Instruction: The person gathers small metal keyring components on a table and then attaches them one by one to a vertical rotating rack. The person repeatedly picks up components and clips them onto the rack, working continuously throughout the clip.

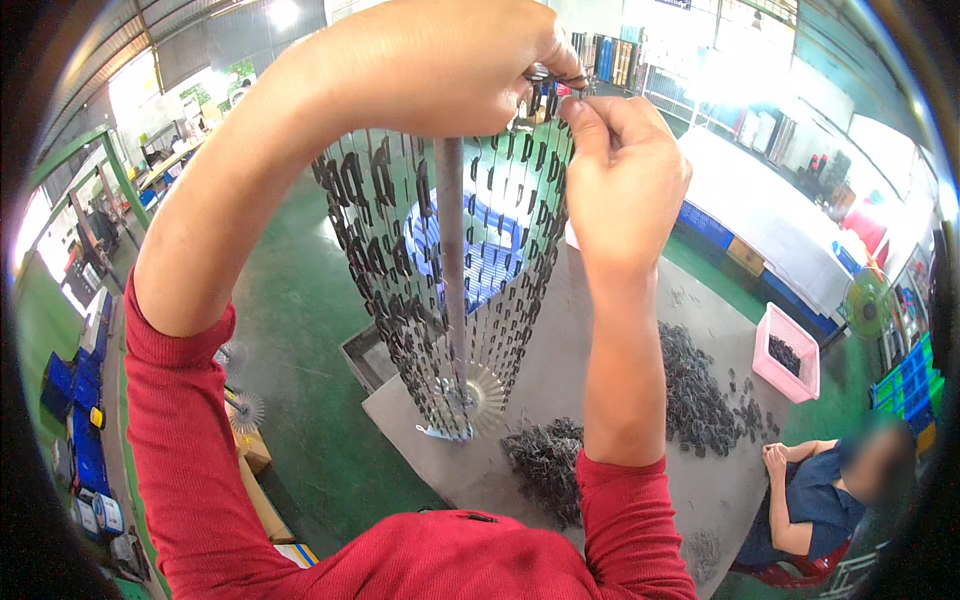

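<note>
Head view, looking down in a workshop: a person in red sleeves reaches up to a tall hanging rack (pixel 452 230), which stands in front of them above a grey bench (pixel 575 345). The left hand (pixel 525 55) is bent over the rack's top, its index finger extended; its thumb is hidden, so I cannot tell whether it grips anything. The right hand (pixel 627 165) is beside it, thumb and fingers drawn narrowly together; whatever may be between them is too small to make out.

The rack looks largely filled, I judge: small black curved parts (pixel 382 172) hang down nearly every visible strand. Plenty remains loose: a near heap (pixel 543 465) and a far heap (pixel 695 390) of dark parts lie on the bench, either side of the right forearm.

Counted: two hands, one rack with one central pole, two dark heaps, one thinner scatter (pixel 703 553), one pink crate (pixel 808 385) holding black pieces, and one seated co-worker (pixel 815 505). Strands and parts overlap too much to count.
</note>
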Demonstrator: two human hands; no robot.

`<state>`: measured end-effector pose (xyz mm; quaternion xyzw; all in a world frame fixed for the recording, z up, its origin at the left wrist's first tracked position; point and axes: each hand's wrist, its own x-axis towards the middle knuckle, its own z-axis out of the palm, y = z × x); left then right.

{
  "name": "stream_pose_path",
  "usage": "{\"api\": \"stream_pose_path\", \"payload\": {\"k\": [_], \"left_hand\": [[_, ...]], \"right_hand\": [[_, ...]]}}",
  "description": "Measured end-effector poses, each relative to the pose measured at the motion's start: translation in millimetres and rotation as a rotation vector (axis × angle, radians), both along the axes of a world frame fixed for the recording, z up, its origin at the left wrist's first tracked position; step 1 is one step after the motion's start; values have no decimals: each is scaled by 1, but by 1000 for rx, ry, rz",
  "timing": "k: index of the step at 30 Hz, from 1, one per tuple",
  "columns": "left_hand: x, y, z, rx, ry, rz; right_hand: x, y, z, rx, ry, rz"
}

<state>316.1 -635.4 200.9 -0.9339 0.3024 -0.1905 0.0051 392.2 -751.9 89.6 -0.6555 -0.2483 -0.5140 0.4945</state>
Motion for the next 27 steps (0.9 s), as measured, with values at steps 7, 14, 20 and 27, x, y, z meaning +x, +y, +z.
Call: {"api": "stream_pose_path", "payload": {"k": [7, 14, 20, 27], "left_hand": [[-1, 1, -4, 40, -75, -104], [-3, -1, -4, 15, -47, -77], [-12, -4, 2, 38, 6, -88], [-1, 14, -6, 52, -191, -403]], "right_hand": [[17, -24, -1, 74, 162, 638], [22, -32, -6, 107, 206, 962], [25, -38, -9, 112, 238, 1099], [22, -43, -13, 174, 260, 1224]]}}
